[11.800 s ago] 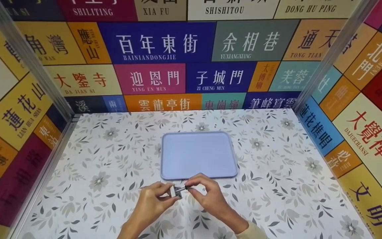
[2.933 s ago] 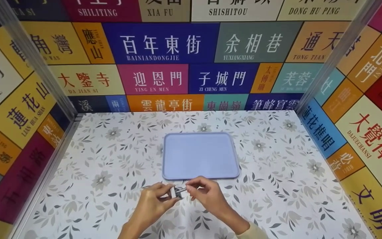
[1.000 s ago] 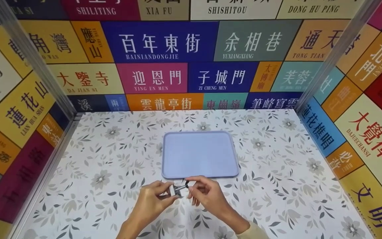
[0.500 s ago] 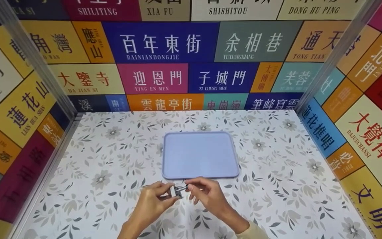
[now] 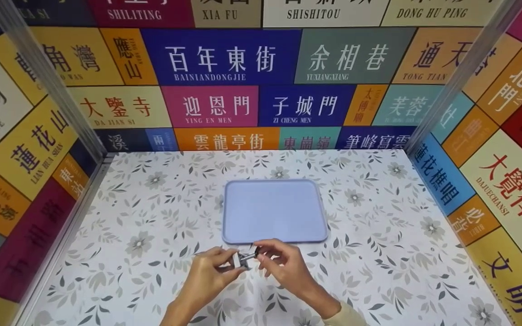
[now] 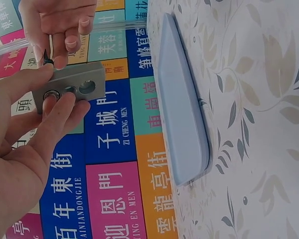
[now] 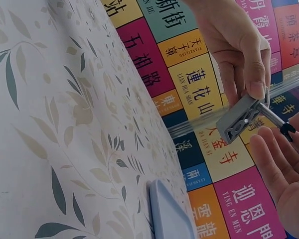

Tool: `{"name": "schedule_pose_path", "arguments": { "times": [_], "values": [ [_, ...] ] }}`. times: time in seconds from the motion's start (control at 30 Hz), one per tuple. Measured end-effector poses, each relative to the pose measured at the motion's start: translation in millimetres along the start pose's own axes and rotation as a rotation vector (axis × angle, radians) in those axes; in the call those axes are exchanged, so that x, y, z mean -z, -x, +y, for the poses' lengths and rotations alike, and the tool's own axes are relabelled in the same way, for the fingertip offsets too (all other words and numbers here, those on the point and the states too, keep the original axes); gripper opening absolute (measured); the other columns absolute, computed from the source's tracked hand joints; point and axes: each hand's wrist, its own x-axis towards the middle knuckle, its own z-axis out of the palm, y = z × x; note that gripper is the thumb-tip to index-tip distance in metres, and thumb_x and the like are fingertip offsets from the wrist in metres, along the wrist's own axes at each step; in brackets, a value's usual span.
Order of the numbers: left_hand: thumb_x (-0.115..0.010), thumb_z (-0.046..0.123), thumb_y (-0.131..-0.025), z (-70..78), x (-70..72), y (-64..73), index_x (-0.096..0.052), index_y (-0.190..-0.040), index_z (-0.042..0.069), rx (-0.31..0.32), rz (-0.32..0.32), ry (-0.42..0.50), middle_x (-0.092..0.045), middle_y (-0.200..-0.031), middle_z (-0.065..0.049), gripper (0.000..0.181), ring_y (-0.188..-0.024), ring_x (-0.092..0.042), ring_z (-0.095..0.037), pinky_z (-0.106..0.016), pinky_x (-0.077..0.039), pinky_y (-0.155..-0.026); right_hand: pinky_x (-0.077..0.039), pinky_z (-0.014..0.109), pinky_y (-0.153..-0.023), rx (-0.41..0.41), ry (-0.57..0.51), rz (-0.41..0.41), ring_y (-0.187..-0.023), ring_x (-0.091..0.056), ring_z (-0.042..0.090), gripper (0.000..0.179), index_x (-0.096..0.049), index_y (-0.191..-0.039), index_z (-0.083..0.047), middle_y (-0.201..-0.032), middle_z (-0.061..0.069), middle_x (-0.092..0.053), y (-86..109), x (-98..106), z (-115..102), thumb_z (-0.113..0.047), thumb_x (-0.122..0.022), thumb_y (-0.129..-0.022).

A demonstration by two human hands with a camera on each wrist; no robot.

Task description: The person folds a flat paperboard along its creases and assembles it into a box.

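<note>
My left hand (image 5: 206, 274) grips a small grey metal block (image 6: 72, 74) between thumb and fingers, just in front of the tray. Round holes show in one face of the block in the left wrist view; the right wrist view shows its recessed underside. A threaded bolt (image 7: 273, 115) sticks out of the block towards my right hand (image 5: 288, 267). On the bolt's outer end sits a black knob (image 7: 287, 130), which my right thumb and index finger pinch. The other right fingers are loosely bent. Part of the knob is hidden by the fingertips.
A pale blue rectangular tray (image 5: 273, 213) lies on the table just beyond the hands. The table has a white floral cover (image 5: 143, 213). Walls of coloured name panels (image 5: 220, 59) enclose the back and both sides, with clear corner strips (image 5: 451, 77).
My right fingertips have shifted about the black knob, which shows at different angles and was hidden 2.9 seconds ago. The left hand and block stay nearly still.
</note>
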Motion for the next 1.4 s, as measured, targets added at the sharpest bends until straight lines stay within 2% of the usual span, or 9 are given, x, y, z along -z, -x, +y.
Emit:
{"name": "schedule_pose_path", "arguments": {
  "times": [0.23,0.4,0.57,0.73,0.9,1.23,1.4],
  "values": [
    [-0.086,0.006,-0.076,-0.3,1.5,-0.5,-0.077,-0.106,-0.002,0.005,0.009,-0.025,-0.07,-0.087,-0.005,0.033,-0.076,-0.066,-0.004,-0.016,-0.064,-0.066,-0.061,0.041,-0.043,0.011,0.039,0.02,-0.066,-0.069,0.027,0.025,-0.067,-0.117,0.009,-0.093,0.027,-0.068,-0.7,-0.5,2.1,0.001,-0.067,-0.093],
    [-0.087,0.005,-0.075,-1.9,2.0,-1.2,-0.077,-0.106,-0.001,0.005,0.014,-0.019,-0.069,-0.085,-0.005,0.033,-0.075,-0.066,-0.003,-0.015,-0.064,-0.066,-0.062,0.038,-0.046,-0.012,0.079,0.037,-0.067,-0.068,0.032,0.022,-0.071,-0.112,0.006,-0.093,0.024,-0.071,-1.9,-0.2,4.8,-0.004,-0.069,-0.093],
    [-0.087,0.005,-0.076,-2.3,2.5,-1.2,-0.077,-0.106,0.0,0.0,0.017,-0.007,-0.069,-0.085,-0.004,0.033,-0.075,-0.067,-0.005,-0.016,-0.064,-0.066,-0.063,0.034,-0.048,-0.012,0.111,0.059,-0.072,-0.069,0.024,0.02,-0.073,-0.109,0.002,-0.093,0.018,-0.072,-2.3,0.3,5.3,-0.009,-0.071,-0.092],
    [-0.086,0.008,-0.077,-2.0,3.7,-1.0,-0.076,-0.109,-0.001,0.015,0.0,0.016,-0.069,-0.086,-0.005,0.034,-0.076,-0.068,-0.007,-0.015,-0.064,-0.067,-0.058,0.024,-0.048,0.083,0.149,0.1,-0.076,-0.063,0.015,0.017,-0.076,-0.103,0.001,-0.092,0.015,-0.066,-2.8,0.2,6.4,-0.002,-0.075,-0.087],
    [-0.086,0.008,-0.078,-1.8,4.3,-0.9,-0.075,-0.11,-0.003,0.02,-0.007,0.033,-0.069,-0.086,-0.006,0.036,-0.076,-0.068,-0.007,-0.016,-0.064,-0.068,-0.057,0.026,-0.05,0.139,0.163,0.119,-0.076,-0.061,0.014,0.017,-0.077,-0.1,0.001,-0.087,0.014,-0.063,-3.4,0.1,7.5,0.001,-0.077,-0.083],
    [-0.085,0.01,-0.079,0.4,4.1,-1.5,-0.075,-0.111,-0.002,0.033,-0.015,0.036,-0.069,-0.088,-0.007,0.036,-0.077,-0.07,-0.011,-0.016,-0.065,-0.069,-0.06,0.023,-0.056,0.075,0.194,0.105,-0.077,-0.063,0.012,0.021,-0.076,-0.109,-0.005,-0.085,0.009,-0.065,-0.4,2.5,6.8,-0.007,-0.076,-0.088],
    [-0.086,0.008,-0.078,1.2,3.8,-1.4,-0.075,-0.11,-0.003,0.033,-0.008,0.036,-0.07,-0.088,-0.007,0.036,-0.077,-0.07,-0.009,-0.016,-0.065,-0.068,-0.06,0.027,-0.049,0.008,0.147,0.1,-0.076,-0.065,0.006,0.017,-0.074,-0.11,-0.004,-0.084,0.013,-0.07,1.2,3.5,3.5,-0.005,-0.068,-0.094]
  ]
}}
